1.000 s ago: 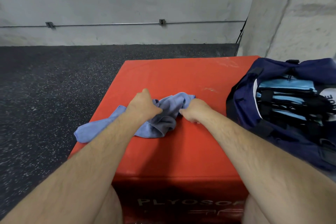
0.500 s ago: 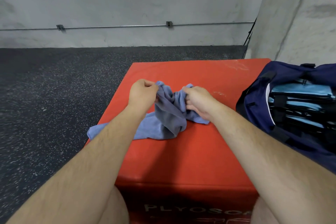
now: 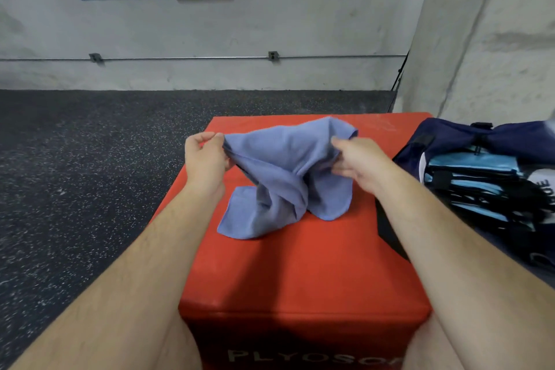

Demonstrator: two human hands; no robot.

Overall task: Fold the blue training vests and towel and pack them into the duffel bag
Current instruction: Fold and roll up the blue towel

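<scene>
While the dark speckled floor [image 3: 75,174] fills the left, the left hand [image 3: 205,161] is raised over the red plyo box [image 3: 300,273], pinching one upper corner of the blue-grey towel [image 3: 282,165] between thumb and curled fingers. The towel spans both hands, its top edge running left to right and sagging slightly. Its lower part hangs twisted and bunched, with the bottom corners resting on the box top. The right hand [image 3: 360,164] grips the opposite upper edge, fingers curled round a gathered bit of cloth. Further right sits the open navy duffel bag [image 3: 444,135]; whether it rests on the box or beside it I cannot tell. Folded light-blue vests [image 3: 471,164] are already stacked inside. The towel looks unfolded as yet. Straightening it likely means drawing the hands apart along that edge, and the right hand is the nearer for packing.
</scene>
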